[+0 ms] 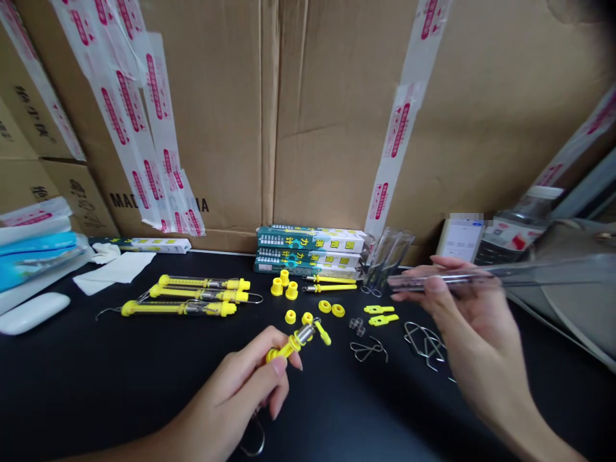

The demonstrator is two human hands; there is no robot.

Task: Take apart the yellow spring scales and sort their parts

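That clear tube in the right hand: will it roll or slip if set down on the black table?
The clear tube looks smooth, round and thin-walled, so it probably rolls and feels light. The right hand pinches it only with fingertips, so it may be slippery. It looks rigid.

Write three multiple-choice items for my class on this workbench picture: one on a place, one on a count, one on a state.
1. Where do the finished yellow spring scales lie?
A. left of the stacked boxes
B. on top of the boxes
C. in the right hand

2. How many finished scales lie there?
A. one
B. three
C. six

3. What is the state of the left hand?
A. open, flat on the table
B. closed on a yellow spring part
C. out of view

Answers: 1 A, they rest on the black table left of the boxes. 2 B, three lie side by side. 3 B, its fingers pinch the part.
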